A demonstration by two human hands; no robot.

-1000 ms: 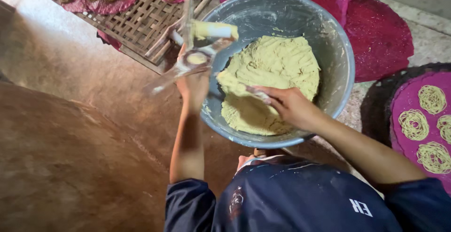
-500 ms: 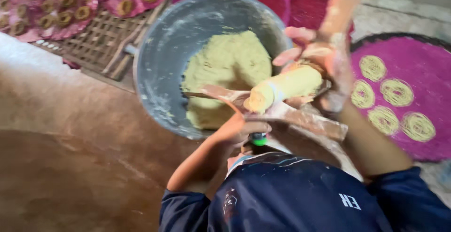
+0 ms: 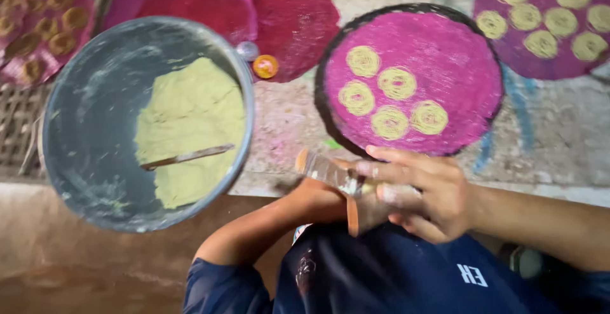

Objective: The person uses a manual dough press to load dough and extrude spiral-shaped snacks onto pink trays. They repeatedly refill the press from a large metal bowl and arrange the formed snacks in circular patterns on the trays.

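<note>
In the head view, the right hand (image 3: 424, 194) wraps its fingers (image 3: 389, 173) around a wooden dough press (image 3: 348, 188) at the near edge of the round pink mat (image 3: 457, 66); the left hand (image 3: 321, 194) sits under the press, its fingers hidden, so their grip cannot be told. Five pressed dough spirals (image 3: 389, 95) lie on the mat's left half with the right half bare, and the grey basin (image 3: 95, 98) at the left holds plenty of dough (image 3: 190, 123) with a flat stick (image 3: 187, 157) across it, so much pressing seems left.

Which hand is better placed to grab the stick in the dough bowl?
Probably the left hand: it sits nearer the bowl, mostly hidden behind the wooden press, while the right hand wraps over the press.
</note>
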